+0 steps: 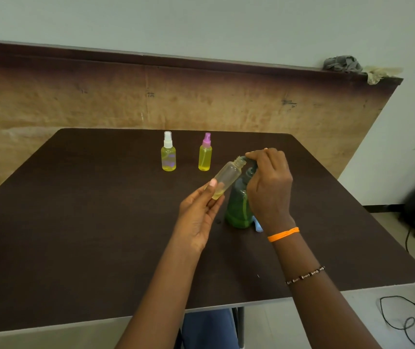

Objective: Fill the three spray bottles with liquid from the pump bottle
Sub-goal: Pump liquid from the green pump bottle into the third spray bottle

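step: filling third spray bottle [226, 178] | left hand [198, 215] grips its base, tilted, desk centre — mouth at 1 o'clock touching pump spout | right hand [269, 182] presses pump bottle [239, 210] head | advice: keep spout over mouth — short, slow strokes

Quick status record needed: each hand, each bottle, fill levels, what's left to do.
left hand: holds the uncapped spray bottle, tilted, neck toward the pump spout
right hand: on the pump bottle head, fingers curled over the spout
uncapped spray bottle: only a little yellow liquid at the bottom
white-capped spray bottle: upright on the table, capped, nearly full of yellow liquid
pink-capped spray bottle: upright, capped, nearly full
pump bottle: green, standing on the table
remaining: fill and cap the third bottle
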### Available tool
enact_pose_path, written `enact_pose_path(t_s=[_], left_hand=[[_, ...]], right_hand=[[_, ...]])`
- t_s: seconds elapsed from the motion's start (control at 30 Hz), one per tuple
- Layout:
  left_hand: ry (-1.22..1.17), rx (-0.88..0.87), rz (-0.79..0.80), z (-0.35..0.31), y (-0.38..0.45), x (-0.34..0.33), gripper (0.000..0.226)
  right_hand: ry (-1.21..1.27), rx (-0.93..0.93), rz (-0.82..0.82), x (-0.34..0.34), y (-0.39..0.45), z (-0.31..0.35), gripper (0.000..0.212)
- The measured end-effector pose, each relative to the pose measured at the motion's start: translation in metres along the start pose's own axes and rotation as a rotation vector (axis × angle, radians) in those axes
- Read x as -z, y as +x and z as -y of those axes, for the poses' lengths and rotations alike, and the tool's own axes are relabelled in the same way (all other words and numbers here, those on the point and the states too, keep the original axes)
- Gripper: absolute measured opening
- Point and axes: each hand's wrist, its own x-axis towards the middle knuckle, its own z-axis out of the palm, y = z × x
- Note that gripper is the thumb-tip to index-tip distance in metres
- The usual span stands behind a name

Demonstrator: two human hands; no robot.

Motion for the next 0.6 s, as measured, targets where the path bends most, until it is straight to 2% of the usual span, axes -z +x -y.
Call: enact_pose_path(t_s=[0.2, 0.43, 0.6], left_hand=[[-0.008, 0.010, -0.027, 0.001, 0.004, 0.004, 0.011], [-0.002, -0.018, 0.013, 0.002, 0.004, 0.002, 0.011], [-0.001, -0.010, -0.019, 0.003, 0.006, 0.005, 0.013]], right_hand=[[-0.018, 0.003, -0.101, -0.015, -0.013, 0.001, 0.038], [-0.054, 0.035, 0.013, -0.005, 0.007, 0.000, 0.025], [-0.023, 0.002, -0.113, -0.020, -0.012, -0.002, 0.049]])
